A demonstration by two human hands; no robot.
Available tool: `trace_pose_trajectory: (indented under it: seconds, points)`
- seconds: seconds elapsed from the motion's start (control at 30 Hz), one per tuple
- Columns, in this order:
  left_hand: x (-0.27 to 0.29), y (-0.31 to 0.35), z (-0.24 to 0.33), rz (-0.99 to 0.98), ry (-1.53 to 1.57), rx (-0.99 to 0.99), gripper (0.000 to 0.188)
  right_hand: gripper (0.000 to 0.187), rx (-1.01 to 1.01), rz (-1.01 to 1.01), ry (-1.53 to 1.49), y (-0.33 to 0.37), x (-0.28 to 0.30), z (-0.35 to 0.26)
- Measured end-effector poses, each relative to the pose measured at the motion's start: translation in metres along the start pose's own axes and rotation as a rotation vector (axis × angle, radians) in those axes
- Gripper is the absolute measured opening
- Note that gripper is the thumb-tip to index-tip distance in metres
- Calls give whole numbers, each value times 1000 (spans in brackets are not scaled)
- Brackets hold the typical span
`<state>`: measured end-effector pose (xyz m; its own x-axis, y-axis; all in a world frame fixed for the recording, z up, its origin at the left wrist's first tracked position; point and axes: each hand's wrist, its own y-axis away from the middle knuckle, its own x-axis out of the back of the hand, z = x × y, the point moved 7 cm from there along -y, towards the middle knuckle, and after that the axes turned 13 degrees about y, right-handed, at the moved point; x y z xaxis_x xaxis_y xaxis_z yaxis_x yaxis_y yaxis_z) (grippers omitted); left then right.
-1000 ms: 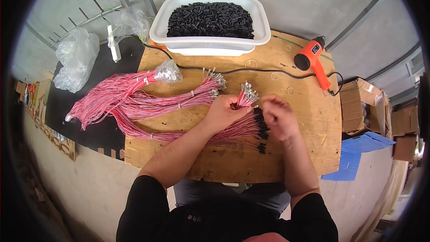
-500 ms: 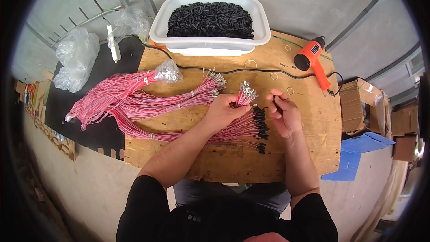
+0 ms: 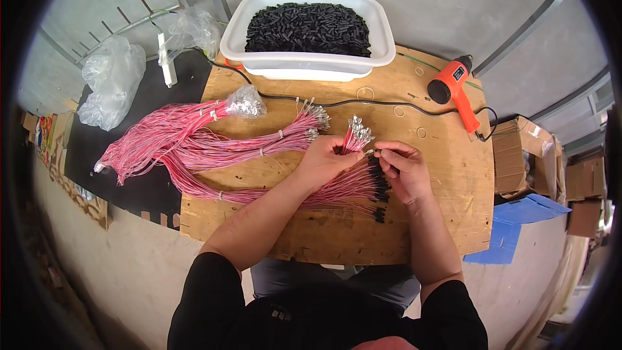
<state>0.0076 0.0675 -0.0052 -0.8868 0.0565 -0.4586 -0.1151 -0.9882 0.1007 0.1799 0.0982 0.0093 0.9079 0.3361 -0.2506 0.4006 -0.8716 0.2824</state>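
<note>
My left hand (image 3: 322, 163) is closed around a bunch of pink wires (image 3: 357, 133) whose bare metal terminals stick up above the fist. One wire end pokes out to the right of its thumb. There my right hand (image 3: 407, 172) pinches a small black sleeve (image 3: 378, 151), mostly hidden by the fingertips, at that wire's tip. Beneath both hands lie pink wires with black sleeves (image 3: 378, 188) on their ends, fanned out over the wooden table. More pink wire bundles (image 3: 194, 136), tied with pale bands, stretch off to the left, some with bare terminals.
A white tub (image 3: 308, 59) full of short black sleeves stands at the back. An orange heat gun (image 3: 455, 85) lies at the right, its black cord (image 3: 311, 99) crossing the table. Rubber bands (image 3: 365, 93) lie about. Plastic bags (image 3: 113, 84) sit at the far left; cardboard boxes (image 3: 515, 149) at the right.
My right hand has moved left with the black sleeve, and its fingertips now meet the wire end beside my left hand. The left hand keeps its hold on the wires.
</note>
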Motion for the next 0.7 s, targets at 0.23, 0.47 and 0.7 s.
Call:
trace_pose_trajectory:
  seconds: [0.23, 0.47, 0.7]
  points:
    - [1, -2, -1, -3, -70, -25, 13, 13, 83, -4, 64, 0, 4, 3]
    - [1, -2, 2, -12, -144, -58, 16, 15, 145, 48, 141, 3, 1, -4]
    - [1, -2, 5, -10, -190, -70, 18, 14, 188, 80, 273, 1, 4, -4]
